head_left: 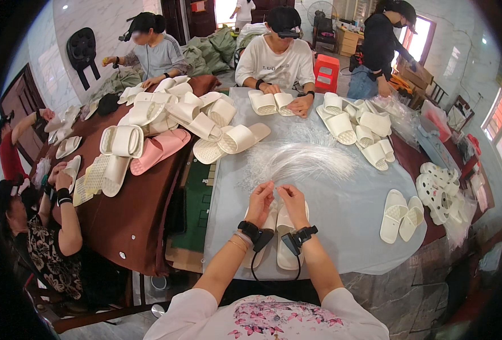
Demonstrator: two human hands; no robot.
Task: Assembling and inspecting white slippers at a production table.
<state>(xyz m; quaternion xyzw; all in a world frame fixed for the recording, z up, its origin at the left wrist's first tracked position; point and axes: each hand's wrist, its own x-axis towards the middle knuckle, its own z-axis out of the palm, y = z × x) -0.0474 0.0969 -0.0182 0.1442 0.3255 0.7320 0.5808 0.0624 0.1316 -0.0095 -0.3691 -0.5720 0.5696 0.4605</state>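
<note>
My left hand (260, 203) and my right hand (292, 203) come close together over a pair of cream slippers (288, 258) at the table's near side. The fingertips of both hands are pinched. Whatever thin thing they may hold is too fine to make out. My hands and wrists partly hide the slippers. Just beyond my fingertips lies a loose bundle of thin, clear plastic strands (313, 163). Black bands with small devices sit on both my wrists.
A heap of cream slippers (149, 113) with a pink pair (160, 150) covers the left. More slippers (356, 127) lie at the far right, another pair (394, 212) nearer, beside white clogs (432, 192). Across the table (342, 238), a person (276, 62) handles slippers; other people work around.
</note>
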